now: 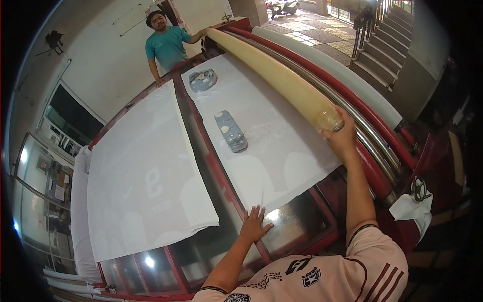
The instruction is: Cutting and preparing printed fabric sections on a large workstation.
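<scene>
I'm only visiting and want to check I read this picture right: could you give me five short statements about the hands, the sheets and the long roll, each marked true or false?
1. The right hand holds the near end of the pale yellow roll. True.
2. The left hand is raised in the air. False: the left hand rests at the near edge of the right white sheet.
3. Two wrapped bundles lie on the right white sheet. True.
4. The co-worker wears a red shirt. False: the co-worker's shirt is teal.
5. The two white sheets overlap. False: a gap, with a red bar in it, separates them.
</scene>
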Demonstrator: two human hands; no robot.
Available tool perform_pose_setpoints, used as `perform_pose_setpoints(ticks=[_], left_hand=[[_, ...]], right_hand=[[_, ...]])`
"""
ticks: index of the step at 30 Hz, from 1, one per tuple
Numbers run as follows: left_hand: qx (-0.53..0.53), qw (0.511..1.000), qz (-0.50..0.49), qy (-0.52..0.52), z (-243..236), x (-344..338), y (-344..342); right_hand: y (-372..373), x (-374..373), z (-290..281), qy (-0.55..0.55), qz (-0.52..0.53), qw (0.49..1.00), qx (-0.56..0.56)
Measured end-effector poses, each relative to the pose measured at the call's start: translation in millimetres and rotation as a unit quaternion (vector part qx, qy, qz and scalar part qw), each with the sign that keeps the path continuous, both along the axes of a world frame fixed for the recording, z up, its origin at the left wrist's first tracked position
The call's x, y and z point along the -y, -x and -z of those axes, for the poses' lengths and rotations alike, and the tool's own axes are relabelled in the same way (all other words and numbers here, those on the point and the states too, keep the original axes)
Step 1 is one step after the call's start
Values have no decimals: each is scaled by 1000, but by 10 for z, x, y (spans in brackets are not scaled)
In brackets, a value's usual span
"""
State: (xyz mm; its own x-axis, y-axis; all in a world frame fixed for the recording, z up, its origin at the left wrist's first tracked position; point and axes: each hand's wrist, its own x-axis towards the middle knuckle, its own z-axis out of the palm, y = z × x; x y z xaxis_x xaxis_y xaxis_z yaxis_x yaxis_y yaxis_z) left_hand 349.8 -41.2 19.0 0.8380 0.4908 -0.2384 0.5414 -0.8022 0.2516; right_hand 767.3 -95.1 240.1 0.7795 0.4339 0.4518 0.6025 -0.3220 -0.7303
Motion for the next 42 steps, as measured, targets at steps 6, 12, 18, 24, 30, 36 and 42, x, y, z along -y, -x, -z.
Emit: perform_pose_setpoints(ticks=[6, 12, 18, 24, 30, 36, 42], left_hand=[[3, 1000, 1, 10, 3, 1, 9], [-22, 1000, 6, -4, -27, 62, -39], [-28, 999, -3, -34, 4, 253, -26], [-9, 999, -8, -31, 59, 281, 147], [63, 997, -41, -21, 56, 407, 754], [129, 945, -290, -76, 0, 533, 2154], [127, 909, -386, -90, -33, 455, 3554]], right_hand=[[-867, 431, -21, 80, -1, 995, 56], [-1438, 720, 236, 36, -13, 999, 8], [-2070, 833, 492, 60, 18, 996, -61], [-2104, 779, 470, 135, 97, 986, -29], [-447, 503, 711, -81, 97, 964, 233], [2335, 691, 1827, 100, -271, 950, 118], [3807, 868, 2077, 205, -428, 880, -13]])
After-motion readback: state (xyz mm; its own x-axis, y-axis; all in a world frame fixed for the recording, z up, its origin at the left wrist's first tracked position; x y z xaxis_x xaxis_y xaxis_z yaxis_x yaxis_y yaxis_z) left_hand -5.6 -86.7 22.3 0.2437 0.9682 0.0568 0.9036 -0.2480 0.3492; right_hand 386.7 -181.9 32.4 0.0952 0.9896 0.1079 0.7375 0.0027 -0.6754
